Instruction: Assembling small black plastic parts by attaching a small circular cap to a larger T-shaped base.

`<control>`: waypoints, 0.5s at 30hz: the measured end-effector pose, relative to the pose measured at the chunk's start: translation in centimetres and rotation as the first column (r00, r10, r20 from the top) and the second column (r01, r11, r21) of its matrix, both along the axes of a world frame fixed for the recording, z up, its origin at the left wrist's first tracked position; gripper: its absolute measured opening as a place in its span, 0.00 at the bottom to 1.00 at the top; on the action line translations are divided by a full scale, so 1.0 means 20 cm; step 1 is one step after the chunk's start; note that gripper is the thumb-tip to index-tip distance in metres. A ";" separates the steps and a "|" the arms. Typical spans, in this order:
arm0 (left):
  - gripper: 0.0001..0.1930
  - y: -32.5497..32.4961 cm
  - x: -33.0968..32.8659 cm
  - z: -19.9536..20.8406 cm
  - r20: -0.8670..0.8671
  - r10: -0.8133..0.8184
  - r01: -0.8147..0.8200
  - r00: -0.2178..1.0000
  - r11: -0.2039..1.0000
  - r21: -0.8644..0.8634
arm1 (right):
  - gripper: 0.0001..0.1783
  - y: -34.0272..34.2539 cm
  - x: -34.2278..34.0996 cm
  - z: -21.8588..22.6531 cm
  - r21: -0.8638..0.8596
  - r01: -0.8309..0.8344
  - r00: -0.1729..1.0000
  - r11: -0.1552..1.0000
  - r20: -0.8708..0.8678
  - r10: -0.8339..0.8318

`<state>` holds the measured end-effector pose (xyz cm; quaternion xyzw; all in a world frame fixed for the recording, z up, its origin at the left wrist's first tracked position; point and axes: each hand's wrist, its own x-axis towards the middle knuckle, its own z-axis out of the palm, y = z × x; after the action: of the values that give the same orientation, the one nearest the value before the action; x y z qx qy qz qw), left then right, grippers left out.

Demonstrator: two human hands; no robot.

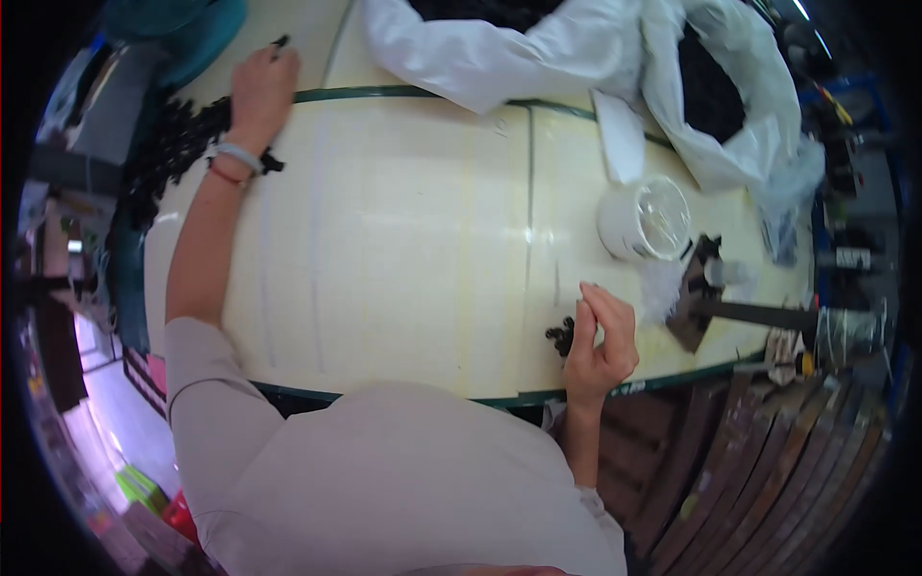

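Note:
My left hand [262, 91] reaches to the far left of the cream table, its fingers closed on a small black part [279, 44]. Beside that wrist spreads a heap of small black parts [178, 144], and one stray piece lies against the wrist's inner side. My right hand [603, 338] is near the table's front edge on the right, thumb and fingers pinched together. What is between those fingertips, if anything, is too small to make out. Just left of the right hand lies a little cluster of black parts [559, 336].
Two white sacks [538, 72] of black pieces stand at the back. A white tub [629, 223] with clear plastic inside is right of centre. Beside it, a dark metal fixture [691, 307] has a long bar. A teal container [182, 48] sits at far left.

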<state>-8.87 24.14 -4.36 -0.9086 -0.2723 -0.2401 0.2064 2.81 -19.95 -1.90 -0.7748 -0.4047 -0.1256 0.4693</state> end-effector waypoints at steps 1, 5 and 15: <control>0.09 0.00 0.02 0.02 0.038 -0.068 0.067 0.997 0.997 0.034 | 0.09 -0.03 0.03 0.00 0.076 0.059 0.997 0.995 -0.045 -0.056; 0.13 -0.07 0.13 0.10 0.042 -0.060 0.058 0.997 0.997 0.048 | 0.09 -0.19 0.08 0.02 0.142 0.333 0.921 0.932 -0.261 -0.289; 0.17 -0.45 0.54 0.55 0.702 -0.226 0.734 0.675 0.300 -0.609 | 0.17 0.09 0.06 0.34 -0.021 -0.103 0.992 0.994 -0.081 0.101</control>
<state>1.88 15.09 6.61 -0.8237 -0.0965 -0.3419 -0.4420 3.92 -18.21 4.86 -0.7634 -0.4263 -0.0653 0.4809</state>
